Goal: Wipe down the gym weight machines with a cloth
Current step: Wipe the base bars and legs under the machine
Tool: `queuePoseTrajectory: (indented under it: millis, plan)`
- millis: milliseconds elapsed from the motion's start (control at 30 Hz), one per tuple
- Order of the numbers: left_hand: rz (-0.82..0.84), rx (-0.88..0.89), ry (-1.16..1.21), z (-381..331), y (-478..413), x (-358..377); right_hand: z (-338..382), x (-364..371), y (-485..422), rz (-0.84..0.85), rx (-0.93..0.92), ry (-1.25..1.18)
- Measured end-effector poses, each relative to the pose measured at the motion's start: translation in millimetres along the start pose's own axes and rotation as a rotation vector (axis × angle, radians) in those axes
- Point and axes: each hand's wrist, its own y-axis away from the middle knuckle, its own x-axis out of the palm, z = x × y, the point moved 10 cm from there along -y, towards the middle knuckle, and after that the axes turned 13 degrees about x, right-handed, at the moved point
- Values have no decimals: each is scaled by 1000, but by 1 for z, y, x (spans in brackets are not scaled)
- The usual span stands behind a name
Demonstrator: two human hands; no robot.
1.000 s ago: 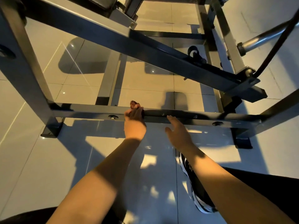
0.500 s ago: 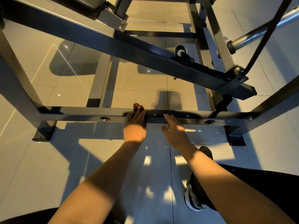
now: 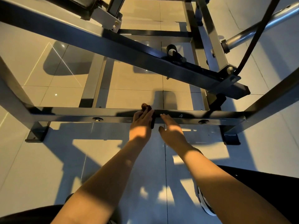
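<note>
Two hands are counted, a left hand point(image 3: 142, 125) and a right hand point(image 3: 173, 135); one cloth point(image 3: 146, 107); one machine frame point(image 3: 64, 112); two bolts point(image 3: 97, 119); seemingly one shoe point(image 3: 205, 206).

One head camera looks steeply down, near crossbar point(image 3: 72, 114).

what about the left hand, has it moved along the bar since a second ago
Yes. The left hand with the cloth has slid right along the bar, away from the left bolt.
</note>
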Motion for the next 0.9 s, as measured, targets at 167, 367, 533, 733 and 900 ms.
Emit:
queuePoseTrajectory:
  millis: [167, 367, 533, 733, 900]
  plan:
    - [-91, -114, 86, -4, -1, -2, -4, -3, -2, 24, 1, 14]
    - [-34, -133, 415, -32, -13, 11, -16, -20, 7, -2, 24, -176]
    - [-124, -367, 767, -26, -15, 9, -8, -21, 13, 62, -11, -425]
    - [2, -216, 767, -59, -13, 29, -28, -49, 5, -122, -8, -395]
    - [-10, -26, 318, -49, -8, 23, -63, -100, -5, -524, 82, -357]
